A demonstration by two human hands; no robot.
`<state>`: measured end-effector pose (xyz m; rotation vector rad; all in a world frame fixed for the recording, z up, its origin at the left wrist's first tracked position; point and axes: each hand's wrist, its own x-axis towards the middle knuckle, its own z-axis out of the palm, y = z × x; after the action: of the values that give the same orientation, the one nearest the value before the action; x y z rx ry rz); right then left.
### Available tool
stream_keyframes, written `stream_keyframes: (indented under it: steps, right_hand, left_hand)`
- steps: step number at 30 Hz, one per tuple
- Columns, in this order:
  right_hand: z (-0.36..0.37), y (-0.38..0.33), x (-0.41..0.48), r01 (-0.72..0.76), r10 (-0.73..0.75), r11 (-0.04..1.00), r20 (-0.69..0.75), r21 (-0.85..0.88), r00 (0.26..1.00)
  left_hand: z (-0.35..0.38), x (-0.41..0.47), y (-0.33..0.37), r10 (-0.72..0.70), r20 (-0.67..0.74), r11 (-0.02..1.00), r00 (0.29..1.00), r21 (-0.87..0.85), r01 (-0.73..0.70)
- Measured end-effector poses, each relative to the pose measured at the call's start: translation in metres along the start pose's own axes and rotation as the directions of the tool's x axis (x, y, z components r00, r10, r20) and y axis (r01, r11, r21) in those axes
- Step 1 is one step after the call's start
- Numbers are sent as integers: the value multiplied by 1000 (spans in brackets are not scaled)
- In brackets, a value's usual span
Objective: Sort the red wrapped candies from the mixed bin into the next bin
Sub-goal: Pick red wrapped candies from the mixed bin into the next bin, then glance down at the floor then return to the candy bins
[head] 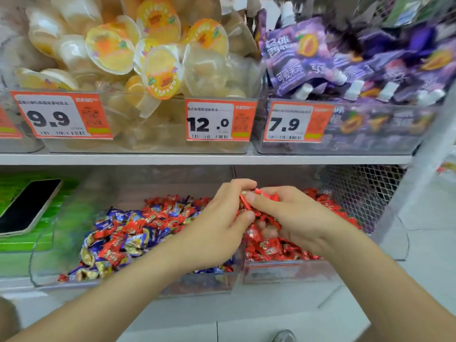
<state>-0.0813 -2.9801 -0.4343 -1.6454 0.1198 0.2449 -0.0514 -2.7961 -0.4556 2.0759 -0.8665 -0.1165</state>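
**A:** Going left to right: the mixed bin (138, 285) has loads of red in among the blue and gold wrappers. Our left hand (217, 225) is curled and pinching a bunch of red wrapped candies (246, 201) right over the divider. Our right hand (296, 218) has its thumb and fingers closed round the same bunch, above the next bin (283, 270).

**B:** So we're mid hand-over, by the look of it. We'd get a full hold with the right before the left lets go. Then keep the bunch right of the divider and drop it low so nothing hops back.

**A:** Anything we can't make out?

**B:** Plenty. Our fingers cover most of the bunch, so we can't count it or rule out a blue one tucked inside. Our forearm hides the near right corner of the mixed bin. It's all a bit blurry, and the wrapper print is unreadable.
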Motion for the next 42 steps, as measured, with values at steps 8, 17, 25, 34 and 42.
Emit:
stream_keyframes:
  steps: [8, 17, 25, 34, 42]
  right_hand:
    - [-65, 26, 5, -43, 8, 991, -261, -129, 965]
    - [-80, 30, 14, -32, -153, 858, -314, -513, 937]
    - [-64, 27, 19, -50, -81, 932, -342, -358, 936]
    - [10, 3, -9, 260, -360, 645, 14, -718, 933]
    - [74, 41, -25, 369, 75, 411, 434, -834, 898]
  left_hand:
    - [51, 81, 25, -80, 168, 989, 982, 134, 58]
    - [52, 99, 5, -42, 68, 981, 997, 193, 28]
    - [45, 90, 4, 83, 37, 989, 996, 120, -87]
    - [3, -6, -35, 17, -280, 983, 960, 182, 36]
    - [-14, -81, -63, 187, -141, 878, 972, 468, -101]
